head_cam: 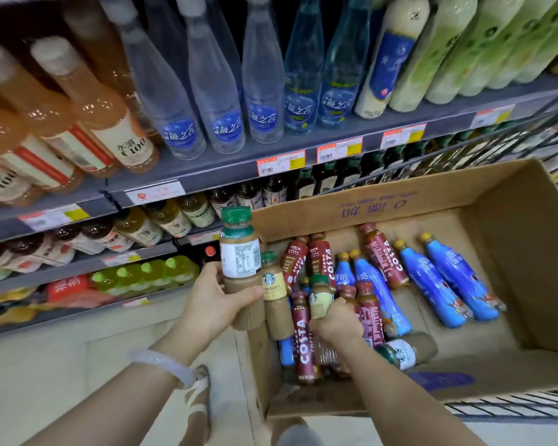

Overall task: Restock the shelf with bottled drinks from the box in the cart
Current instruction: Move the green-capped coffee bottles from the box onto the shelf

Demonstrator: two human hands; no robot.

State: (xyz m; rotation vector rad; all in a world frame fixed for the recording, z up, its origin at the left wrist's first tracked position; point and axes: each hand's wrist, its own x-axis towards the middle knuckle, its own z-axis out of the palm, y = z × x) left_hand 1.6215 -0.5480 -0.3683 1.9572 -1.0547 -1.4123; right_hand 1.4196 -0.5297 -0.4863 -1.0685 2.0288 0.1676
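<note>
My left hand [215, 304] grips a green-capped coffee bottle [240, 252] upright, just left of the cardboard box [512, 252]. A second green-capped bottle [274, 294] leans right beside it; whether my left hand also holds it I cannot tell. Inside the box, my right hand [335, 320] is closed around another green-capped coffee bottle [320, 297]. Red Costa bottles [303, 339] and blue bottles [438, 284] lie around it on the box floor. One more green-capped bottle [406, 349] lies on its side near the box's front.
Grey shelves [207, 169] on the left hold clear water bottles [213, 82], orange drink bottles [100, 107], green bottles and darker tea bottles lower down. The wire cart [509, 407] carries the box. A sandalled foot [198, 400] stands on the pale floor.
</note>
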